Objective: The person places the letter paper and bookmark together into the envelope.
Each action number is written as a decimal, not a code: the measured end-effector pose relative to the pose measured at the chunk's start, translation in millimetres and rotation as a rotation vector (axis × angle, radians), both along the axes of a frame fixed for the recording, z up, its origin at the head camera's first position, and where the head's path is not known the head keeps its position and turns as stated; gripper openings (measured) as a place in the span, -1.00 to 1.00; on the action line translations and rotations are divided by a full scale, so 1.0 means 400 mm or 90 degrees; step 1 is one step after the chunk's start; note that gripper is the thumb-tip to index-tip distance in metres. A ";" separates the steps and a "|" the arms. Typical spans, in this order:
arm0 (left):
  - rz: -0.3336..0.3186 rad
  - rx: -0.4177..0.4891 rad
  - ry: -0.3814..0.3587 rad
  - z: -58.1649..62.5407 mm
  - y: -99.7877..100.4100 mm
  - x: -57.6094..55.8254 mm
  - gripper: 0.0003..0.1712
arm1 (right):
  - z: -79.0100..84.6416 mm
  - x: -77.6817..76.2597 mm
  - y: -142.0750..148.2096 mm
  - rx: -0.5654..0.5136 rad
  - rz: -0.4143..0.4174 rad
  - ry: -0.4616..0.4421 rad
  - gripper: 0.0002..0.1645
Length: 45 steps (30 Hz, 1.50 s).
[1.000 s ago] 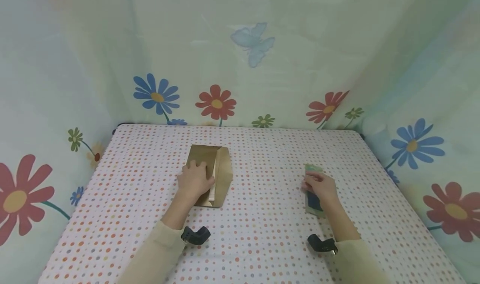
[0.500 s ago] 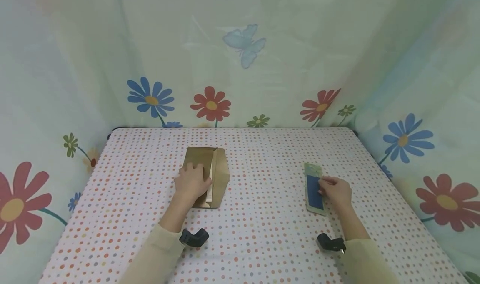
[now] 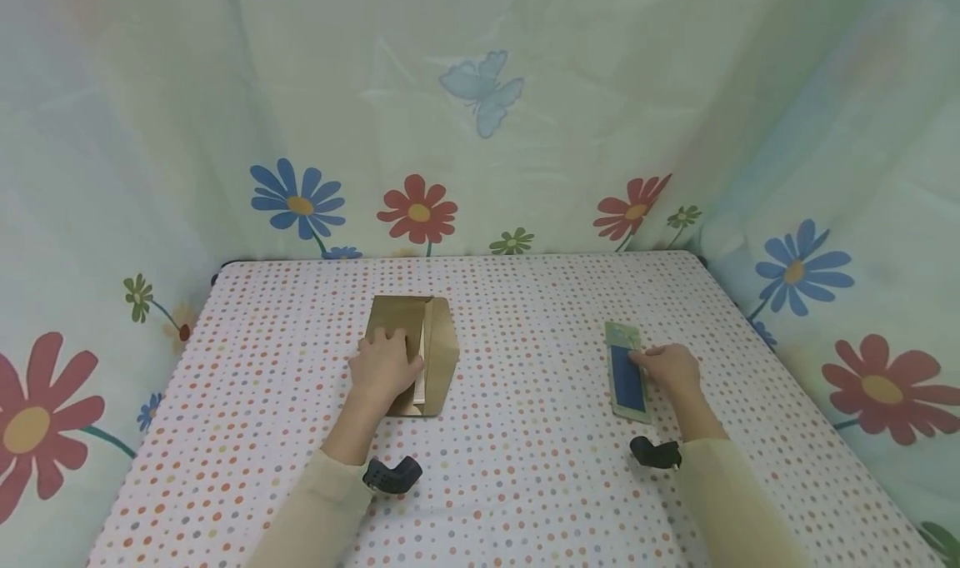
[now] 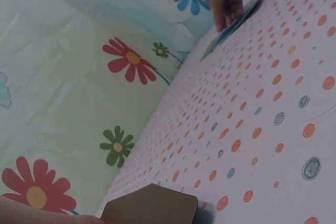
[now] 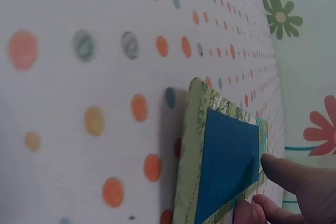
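Note:
My left hand [image 3: 384, 368] rests on a gold envelope [image 3: 405, 310], fingers spread over its left part. The envelope's flap [image 3: 444, 356] lies folded out to the right, and a white strip shows along its opening. Off to the right, my right hand [image 3: 671, 370] pinches the right edge of a flat, pale green patterned rectangle with a blue panel [image 3: 627, 378]. In the right wrist view the thumb lies on the patterned border of this blue-panelled piece [image 5: 231, 161], with other fingers at its lower edge. A shadow falls along its near side.
A white dotted cloth [image 3: 525, 460] covers the table. Behind it and on both sides hang pale curtains [image 3: 570, 118] printed with flowers and a butterfly. A black camera sits on each wrist.
My right hand has moved from over the middle of the green rectangle to its right edge, uncovering the blue panel. The left hand stays on the envelope. The head view has shifted slightly.

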<state>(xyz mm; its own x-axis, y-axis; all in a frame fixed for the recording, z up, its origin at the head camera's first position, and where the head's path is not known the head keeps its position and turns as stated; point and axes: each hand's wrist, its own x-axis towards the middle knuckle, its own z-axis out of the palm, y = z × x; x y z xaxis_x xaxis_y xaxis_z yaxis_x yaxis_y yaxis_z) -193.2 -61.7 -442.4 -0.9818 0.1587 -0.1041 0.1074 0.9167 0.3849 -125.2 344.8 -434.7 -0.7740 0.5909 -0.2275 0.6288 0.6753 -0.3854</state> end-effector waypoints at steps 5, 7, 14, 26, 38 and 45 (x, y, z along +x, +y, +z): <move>-0.001 0.004 -0.007 -0.002 0.000 0.001 -0.38 | 0.012 -0.009 -0.004 0.022 0.032 -0.033 -0.36; -0.001 0.007 -0.008 -0.001 0.000 0.001 -0.37 | 0.015 -0.010 -0.006 0.035 0.036 -0.033 -0.36; -0.001 0.005 -0.006 -0.002 -0.002 -0.002 -0.37 | 0.021 -0.018 -0.020 0.040 0.003 -0.040 -0.32; 0.000 -0.004 0.004 0.002 0.001 -0.007 -0.38 | 0.010 -0.035 0.000 0.005 -0.015 -0.049 -0.38; 0.004 0.005 0.000 0.010 -0.005 -0.009 -0.38 | 0.014 -0.067 -0.013 -0.217 0.043 0.037 -0.42; 0.005 0.014 -0.016 0.010 -0.006 -0.005 -0.38 | 0.020 -0.070 -0.045 -0.298 0.047 0.042 -0.43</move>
<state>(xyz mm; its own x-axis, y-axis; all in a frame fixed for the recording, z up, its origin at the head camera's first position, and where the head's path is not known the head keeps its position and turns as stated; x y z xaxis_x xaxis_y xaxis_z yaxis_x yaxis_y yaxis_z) -195.3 -64.2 -438.3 -0.9801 0.1541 -0.1252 0.0909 0.9089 0.4070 -153.2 326.8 -426.9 -0.8317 0.3792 -0.4056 0.5498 0.4611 -0.6965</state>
